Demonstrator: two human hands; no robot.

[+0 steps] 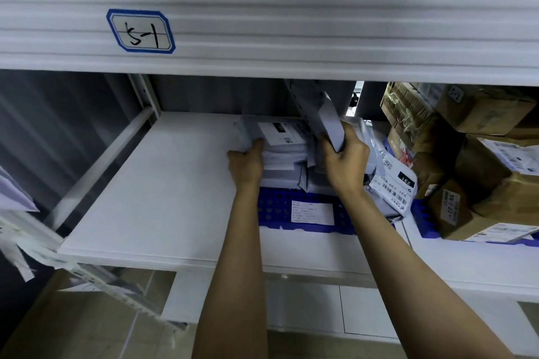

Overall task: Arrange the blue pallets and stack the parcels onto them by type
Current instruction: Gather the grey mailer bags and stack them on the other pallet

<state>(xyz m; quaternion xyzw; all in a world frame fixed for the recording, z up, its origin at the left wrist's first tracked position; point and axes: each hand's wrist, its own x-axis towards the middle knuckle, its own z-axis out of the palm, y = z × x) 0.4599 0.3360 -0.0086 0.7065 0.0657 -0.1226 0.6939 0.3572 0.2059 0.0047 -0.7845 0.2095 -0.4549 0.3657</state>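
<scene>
Parcel pile (280, 148) slipping: the grey bags look soft and smooth. They lie flat on the back part of the blue pallet (277, 213). If the hand on the pile lets go too soon, I think the top bags could slide off the left side of the pallet.
Bump risk: the white bag (390, 183) hangs over the right edge of the pallet, under the right arm. A quick arm move could knock it down.
Mix-up risk: the brown boxes (481, 154) sit to the right of the pallet. A grey bag dropped there would be with the wrong kind.
Drop risk: the grey parcel (329, 122) stands up on end and leans over the right part of the pallet. It may flop or catch on the pile when it is laid down.
Left hand (246, 165): at the left side of the pallet, holding the left edge of the parcel pile, thumb on top.
Right hand (345, 163): over the right part of the pallet, fingers curled tight round the low end of the grey parcel.
Pile and hands: the parcel pile lies between the two hands. It touches the left one and is just beside the right one.
</scene>
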